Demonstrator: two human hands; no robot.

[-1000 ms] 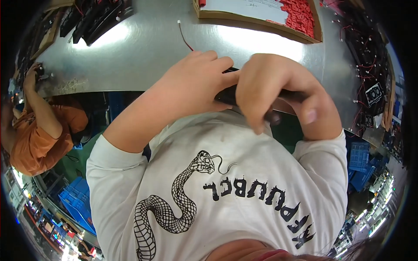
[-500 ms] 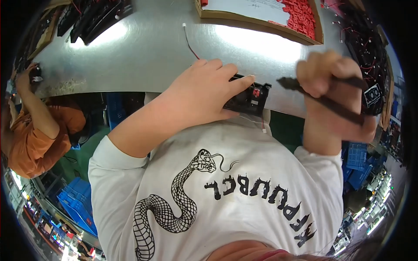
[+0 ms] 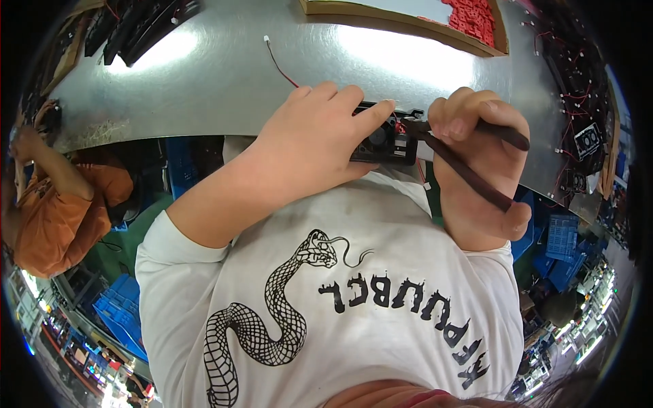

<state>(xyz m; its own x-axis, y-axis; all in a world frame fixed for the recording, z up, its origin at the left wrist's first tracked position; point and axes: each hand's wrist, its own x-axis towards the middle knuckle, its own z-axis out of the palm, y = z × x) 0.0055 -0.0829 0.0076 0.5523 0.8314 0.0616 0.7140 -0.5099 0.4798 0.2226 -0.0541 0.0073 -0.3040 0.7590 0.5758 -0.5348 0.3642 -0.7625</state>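
Observation:
My left hand (image 3: 313, 136) lies over a black plastic housing (image 3: 381, 158) at the table's near edge and grips it, thumb and fingers on its sides. It hides much of that housing. Dark-handled pliers (image 3: 469, 171) are in my right hand (image 3: 469, 129), their handles spread apart. The jaws reach the housing's right end, at a small red piece (image 3: 400, 127); whether they grip it I cannot tell. A thin red-and-black cable (image 3: 277, 64) with a white plug runs out beyond my left hand. Another white plug (image 3: 427, 185) dangles below the housing's right end.
A cardboard tray (image 3: 408, 34) with many red plastic pieces (image 3: 473, 24) stands at the far side of the metal table (image 3: 204, 88). More black housings (image 3: 588, 139) with wires lie at the right, others (image 3: 146, 30) at the far left. A co-worker in an orange shirt (image 3: 61, 217) sits to the left.
My right hand has moved left with the pliers, bringing their jaws from beside the housing to its red piece. My left hand still holds the housing, which sits slightly higher in view.

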